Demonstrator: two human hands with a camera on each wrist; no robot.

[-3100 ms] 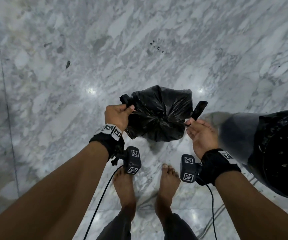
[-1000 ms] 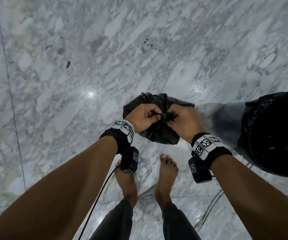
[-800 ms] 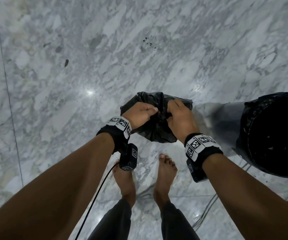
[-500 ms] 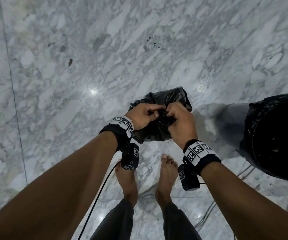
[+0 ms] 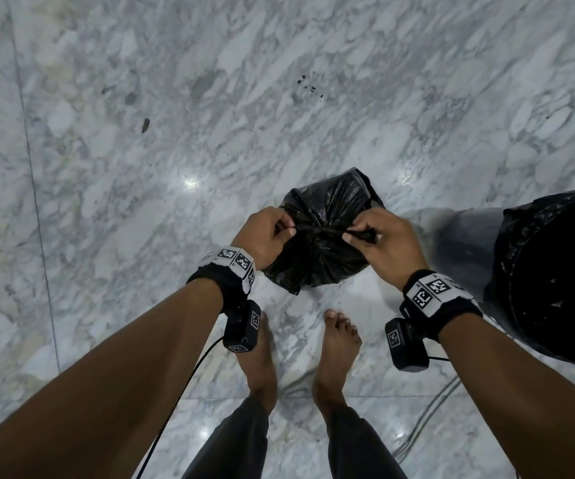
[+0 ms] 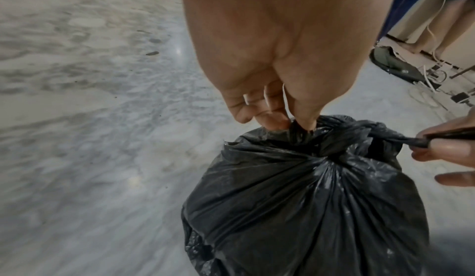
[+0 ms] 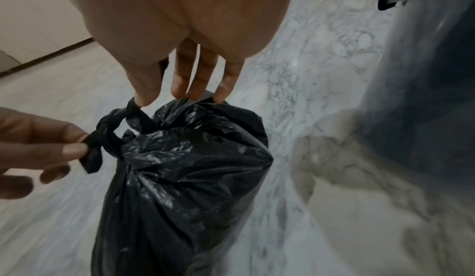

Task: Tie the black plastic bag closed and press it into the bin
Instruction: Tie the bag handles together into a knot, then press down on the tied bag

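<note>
A full black plastic bag (image 5: pixel 320 250) hangs above the marble floor between my hands, with a knot (image 5: pixel 320 230) drawn across its gathered top. My left hand (image 5: pixel 272 233) pinches one twisted end of the bag (image 6: pixel 300 130) at the knot's left. On the knot's right, my right hand (image 5: pixel 379 242) pinches the other twisted end (image 7: pixel 133 107). In the left wrist view the knot (image 6: pixel 359 130) sits tight above the bag's pleats. The bin (image 5: pixel 555 274), grey with a black liner over its rim, stands just right of my right wrist.
My bare feet (image 5: pixel 338 344) stand on the grey marble floor (image 5: pixel 175 133) right under the bag. Cables (image 5: pixel 427 416) trail on the floor at lower right. In the left wrist view, a dark bag and white cords (image 6: pixel 432 71) lie by a wall.
My hands, which worked close together over the bag's top, have pulled apart sideways, stretching the two ends and drawing the knot tight. The bag hangs in much the same place.
</note>
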